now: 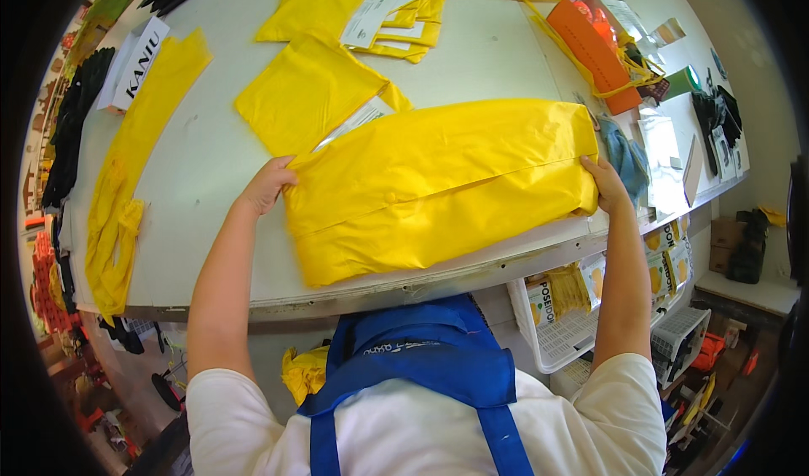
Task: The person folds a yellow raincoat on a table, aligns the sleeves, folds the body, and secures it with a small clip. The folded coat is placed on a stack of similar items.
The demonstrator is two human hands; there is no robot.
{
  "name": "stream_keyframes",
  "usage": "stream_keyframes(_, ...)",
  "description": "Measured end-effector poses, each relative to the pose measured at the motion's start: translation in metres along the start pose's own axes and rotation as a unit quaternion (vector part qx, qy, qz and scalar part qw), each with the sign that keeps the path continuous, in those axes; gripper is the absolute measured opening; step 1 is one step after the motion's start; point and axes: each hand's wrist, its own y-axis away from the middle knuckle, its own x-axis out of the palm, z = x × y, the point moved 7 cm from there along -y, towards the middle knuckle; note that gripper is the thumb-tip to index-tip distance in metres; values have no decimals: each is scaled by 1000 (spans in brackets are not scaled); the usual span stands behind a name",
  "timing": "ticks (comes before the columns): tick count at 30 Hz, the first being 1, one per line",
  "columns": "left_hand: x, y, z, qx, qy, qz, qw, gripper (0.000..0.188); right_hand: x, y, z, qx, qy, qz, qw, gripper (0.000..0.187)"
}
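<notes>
A folded yellow raincoat (442,193) of shiny coated fabric lies wide across the near part of the table, with a long seam and a small snap on its face. My left hand (268,186) is closed on its left end, near the upper corner, thumb on top. At the opposite end, my right hand (606,186) pinches the right edge. The fingers beneath the fabric are hidden on both sides. Just behind the raincoat lies a flat yellow folded piece (303,92), with a white printed sheet (358,122) partly under the raincoat.
More yellow packs (312,4) with white cards (371,16) lie farther back. A long yellow strip of fabric (160,113) hangs over the table's left edge, beside a white sign (139,63). An orange box (590,50) stands back right. Below is a white basket (552,341) with packaged goods.
</notes>
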Motion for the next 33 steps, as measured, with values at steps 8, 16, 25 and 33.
stream_keyframes(8,119,144,13,318,-528,-219,756,58,-5,1,-6,21,-57,-11,998,42)
stream_keyframes(16,74,151,73,311,-510,-309,740,59,11,8,1,-58,142,-13,988,47)
stream_keyframes(25,65,116,-25,344,-390,-318,793,50,14,20,0,34,27,-31,999,49)
stream_keyframes(33,16,16,-42,123,-457,-193,859,33,9,11,10,-122,263,-92,953,51)
